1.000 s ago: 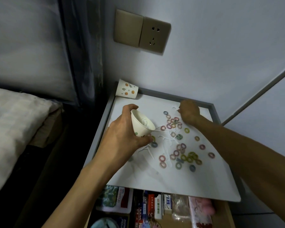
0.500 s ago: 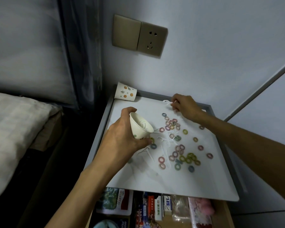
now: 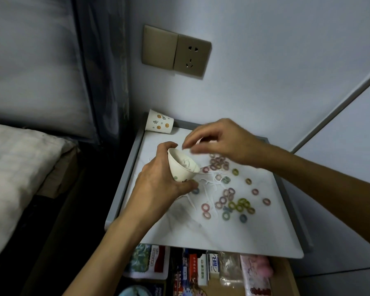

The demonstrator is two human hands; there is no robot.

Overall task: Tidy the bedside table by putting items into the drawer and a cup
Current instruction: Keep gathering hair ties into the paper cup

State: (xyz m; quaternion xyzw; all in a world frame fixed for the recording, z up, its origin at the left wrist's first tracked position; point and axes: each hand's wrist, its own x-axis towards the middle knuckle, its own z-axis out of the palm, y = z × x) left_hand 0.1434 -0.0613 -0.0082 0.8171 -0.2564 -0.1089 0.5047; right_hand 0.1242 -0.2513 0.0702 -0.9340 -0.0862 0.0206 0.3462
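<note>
left hand grips the tilted cup at frame centre, above the bench. right hand hovers pinched just over its rim; whether it holds anything is too blurred to tell. best to release low inside the mouth, clear of the rings.

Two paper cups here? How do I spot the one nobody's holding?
Start at the tan wall socket and drop to the bedside table's back left corner. The spare cup lies there on its side, printed with orange dots; the other cup sits in the left hand.
</note>
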